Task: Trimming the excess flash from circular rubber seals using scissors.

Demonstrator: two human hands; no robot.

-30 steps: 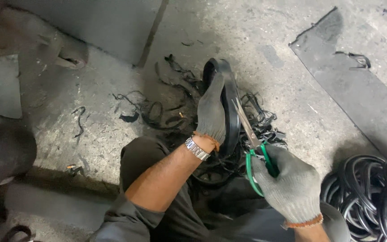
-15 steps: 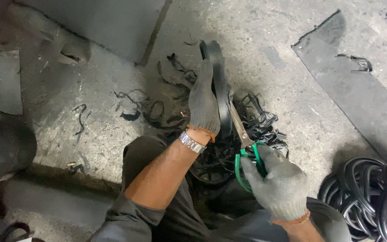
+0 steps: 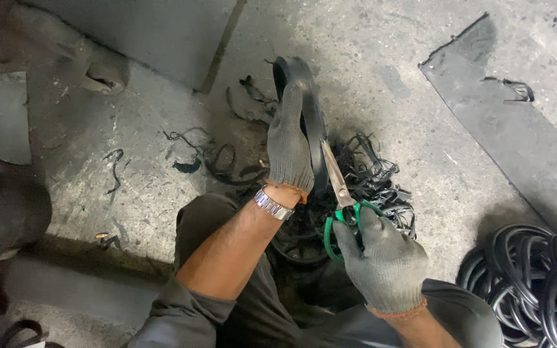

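Observation:
My left hand (image 3: pixel 289 143), in a grey knit glove with a metal watch at the wrist, grips a black rubber ring (image 3: pixel 309 96) and holds it upright over the concrete floor. My right hand (image 3: pixel 385 261), also gloved, holds green-handled scissors (image 3: pixel 341 193). Their steel blades lie against the ring's right edge, just beside my left palm. Under the ring lies a heap of thin black rubber trimmings (image 3: pixel 372 177).
A pile of black rubber rings (image 3: pixel 530 277) lies at the lower right. A dark flat rubber sheet (image 3: pixel 504 122) lies on the floor at the upper right. Loose rubber scraps (image 3: pixel 195 151) are scattered left of the ring. A dark round object (image 3: pixel 1 212) sits at the left edge.
My left hand has slid a little along the ring, and the scissors have shifted left and up along its edge. The view has moved slightly.

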